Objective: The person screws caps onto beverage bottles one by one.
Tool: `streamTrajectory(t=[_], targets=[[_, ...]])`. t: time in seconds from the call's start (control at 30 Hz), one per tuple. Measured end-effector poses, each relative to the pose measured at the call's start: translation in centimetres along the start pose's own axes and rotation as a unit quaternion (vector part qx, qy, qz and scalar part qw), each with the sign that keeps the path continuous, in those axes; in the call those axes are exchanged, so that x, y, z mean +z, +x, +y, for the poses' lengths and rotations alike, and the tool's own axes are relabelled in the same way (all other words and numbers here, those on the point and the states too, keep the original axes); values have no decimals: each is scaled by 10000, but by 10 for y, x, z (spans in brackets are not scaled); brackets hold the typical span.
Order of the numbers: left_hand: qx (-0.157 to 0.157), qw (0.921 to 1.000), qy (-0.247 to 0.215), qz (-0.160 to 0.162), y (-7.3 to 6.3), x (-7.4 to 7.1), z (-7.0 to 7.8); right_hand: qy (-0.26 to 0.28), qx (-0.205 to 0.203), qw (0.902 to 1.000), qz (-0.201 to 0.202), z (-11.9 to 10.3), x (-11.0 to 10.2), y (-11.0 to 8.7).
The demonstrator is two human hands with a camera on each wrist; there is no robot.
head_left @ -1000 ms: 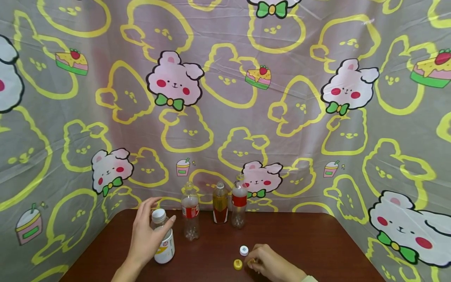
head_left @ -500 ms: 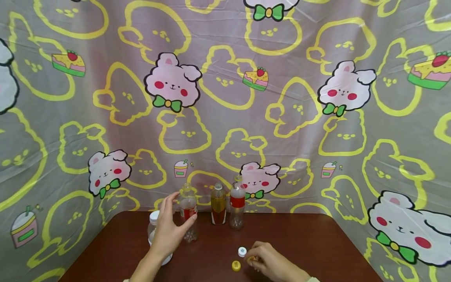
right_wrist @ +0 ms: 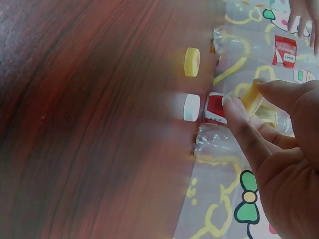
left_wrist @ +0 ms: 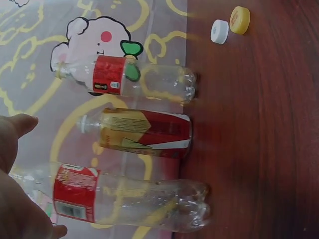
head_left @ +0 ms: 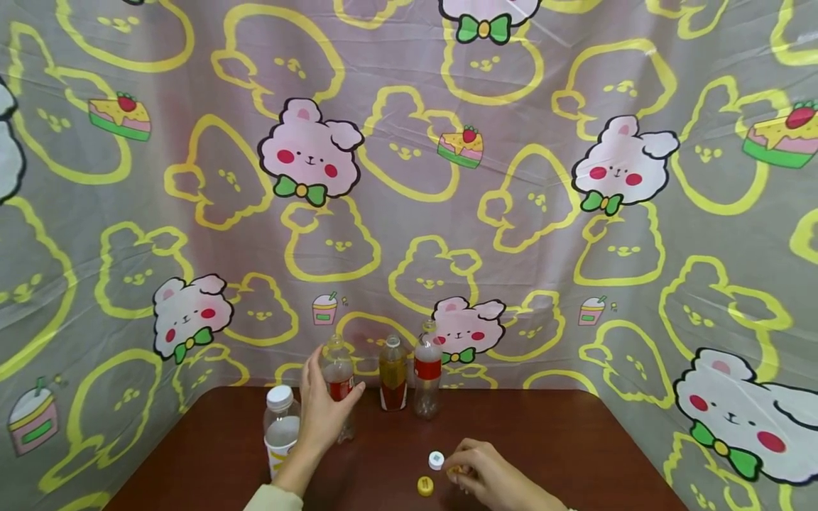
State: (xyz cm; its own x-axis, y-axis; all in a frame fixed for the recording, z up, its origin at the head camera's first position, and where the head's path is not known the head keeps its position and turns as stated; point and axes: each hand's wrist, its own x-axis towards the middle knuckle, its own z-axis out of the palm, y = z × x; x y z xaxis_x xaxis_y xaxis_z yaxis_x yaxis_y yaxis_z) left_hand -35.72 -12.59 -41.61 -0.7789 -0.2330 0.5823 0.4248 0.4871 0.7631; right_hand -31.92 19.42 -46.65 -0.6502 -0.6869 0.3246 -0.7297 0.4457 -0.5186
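Note:
My left hand [head_left: 326, 401] is spread at the left clear plastic bottle [left_wrist: 134, 199], which has a red label and no cap. Its thumb and fingers stand apart and overlap the bottle's upper part in the head view. Between thumb and fingertips, my right hand [head_left: 488, 472] pinches a yellow bottle cap [right_wrist: 251, 98] above the table. Near that hand lie a second yellow cap [head_left: 424, 486] and a white cap [head_left: 436, 460]. A white-capped bottle [head_left: 280, 429] with a white label stands left of my left forearm, which hides part of it.
Behind stand a gold-and-red labelled bottle [head_left: 393, 375] and another clear red-labelled bottle [head_left: 427, 372], also without a cap. A patterned cloth [head_left: 409, 206] hangs around the sides and back of the dark brown table [head_left: 543, 433].
My left hand has moved right, from the white-capped bottle to the left red-labelled bottle. My right hand stays almost in place with the yellow cap. The head view has shifted slightly.

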Motion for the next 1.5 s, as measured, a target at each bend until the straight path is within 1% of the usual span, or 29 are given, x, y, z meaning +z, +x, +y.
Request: streamTrajectory(t=[0.1,0.17,0.3,0.4,0.5,0.67,0.77,0.87,1.07,1.13,1.2,1.27,1.37,1.5], targets=[[-80,9999,-47,48,2,6,-6,95,100,9999,-21,-1,1,1],[-110,9999,-77,71,3,11,-11,79,76,9999,19,-2,1,0],[-199,9994,-47,274,4,18,-20,175,11,9998,79,-2,2,-1],[-340,9986,29,407,6,20,-28,275,11,9996,100,-1,3,-1],[-450,9979,153,429,6,22,-36,332,4,9993,144,-1,4,0],[-663,9968,307,310,4,27,-48,541,77,9984,169,-4,4,-1],[-712,9966,331,255,3,29,-52,710,174,9972,145,-6,4,0],[-658,9969,361,249,4,30,-54,794,224,9965,150,-9,3,0],[-522,9973,470,234,6,30,-53,653,101,9975,250,-11,3,0],[-421,9976,494,236,5,28,-52,583,31,9978,299,-12,3,0],[-310,9980,499,214,5,28,-53,607,53,9977,302,-13,2,0],[-198,9985,489,139,4,27,-53,637,57,9975,303,-14,2,1],[-4,9986,526,-77,3,24,-51,649,14,9974,328,-15,2,1],[297,9974,595,-283,-1,22,-44,655,-89,9970,398,-15,4,2]])
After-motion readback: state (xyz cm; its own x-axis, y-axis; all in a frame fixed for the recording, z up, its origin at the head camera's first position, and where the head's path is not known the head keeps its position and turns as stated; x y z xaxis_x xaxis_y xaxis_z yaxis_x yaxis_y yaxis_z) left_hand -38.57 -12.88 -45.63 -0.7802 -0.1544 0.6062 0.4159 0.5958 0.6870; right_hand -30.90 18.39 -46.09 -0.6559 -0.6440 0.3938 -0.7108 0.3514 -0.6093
